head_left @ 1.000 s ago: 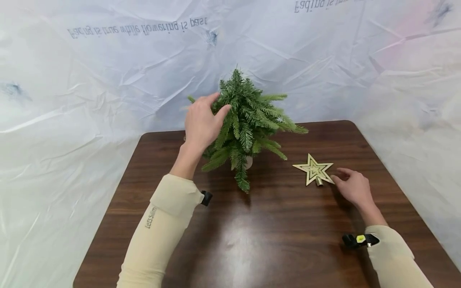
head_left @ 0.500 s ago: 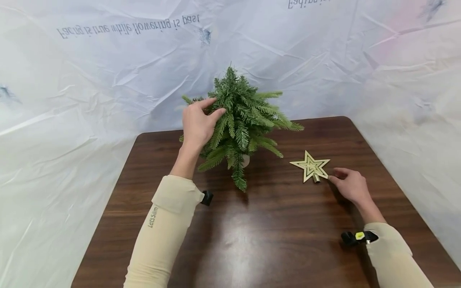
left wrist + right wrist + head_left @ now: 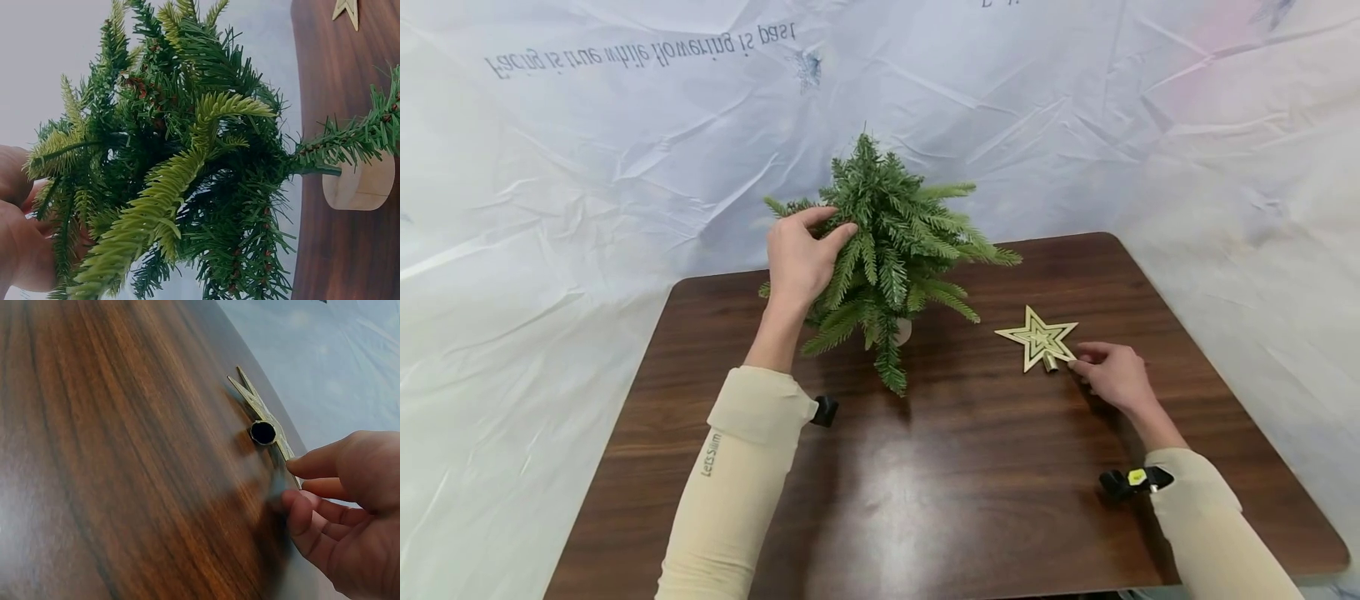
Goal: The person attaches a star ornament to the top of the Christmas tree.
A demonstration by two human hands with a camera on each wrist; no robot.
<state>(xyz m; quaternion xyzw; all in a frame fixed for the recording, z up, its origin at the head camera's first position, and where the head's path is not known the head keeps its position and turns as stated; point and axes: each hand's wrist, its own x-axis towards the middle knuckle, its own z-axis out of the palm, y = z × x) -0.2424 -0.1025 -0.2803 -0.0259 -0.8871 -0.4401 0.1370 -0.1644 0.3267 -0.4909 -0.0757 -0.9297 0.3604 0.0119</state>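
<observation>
Star [image 3: 1039,338] — right hand [image 3: 1114,375] pinches it; left hand [image 3: 800,257] grips tree [image 3: 891,242].

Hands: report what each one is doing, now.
Left hand: closed, holding the tree by its branches.
Right hand: closed, pinching one point of the star.

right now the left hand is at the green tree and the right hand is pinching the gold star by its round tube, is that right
Not quite: the right hand is pinching the gold star by the tip of one point, not by its round tube, as the right wrist view shows. The left hand is indeed at the green tree.
</observation>
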